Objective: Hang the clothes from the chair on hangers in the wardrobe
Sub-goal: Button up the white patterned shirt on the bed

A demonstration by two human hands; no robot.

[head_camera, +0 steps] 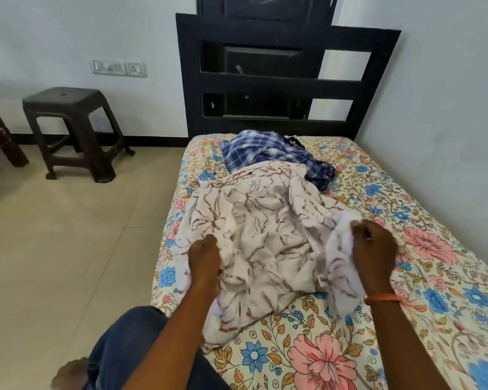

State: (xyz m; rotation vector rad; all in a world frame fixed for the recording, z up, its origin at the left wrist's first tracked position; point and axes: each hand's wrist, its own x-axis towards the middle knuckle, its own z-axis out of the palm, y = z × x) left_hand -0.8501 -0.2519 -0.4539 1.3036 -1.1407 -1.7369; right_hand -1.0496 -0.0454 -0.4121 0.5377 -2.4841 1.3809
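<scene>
Head view: a white patterned shirt (265,243) lies spread on the bed (406,249) near its left edge. The left hand (204,257) and right hand (373,246) both grip its cloth, fingers curled. A blue checked shirt (268,153) lies beyond, near the headboard (288,80).

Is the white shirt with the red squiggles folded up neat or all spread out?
Spread out. The white shirt lies open and rumpled on the bed, its inside label showing.

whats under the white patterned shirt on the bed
The white patterned shirt lies spread on the floral bedsheet. Its far edge overlaps part of the blue checked shirt. Both hands grip its sides, left hand and right hand. Anything else beneath is hidden.
</scene>
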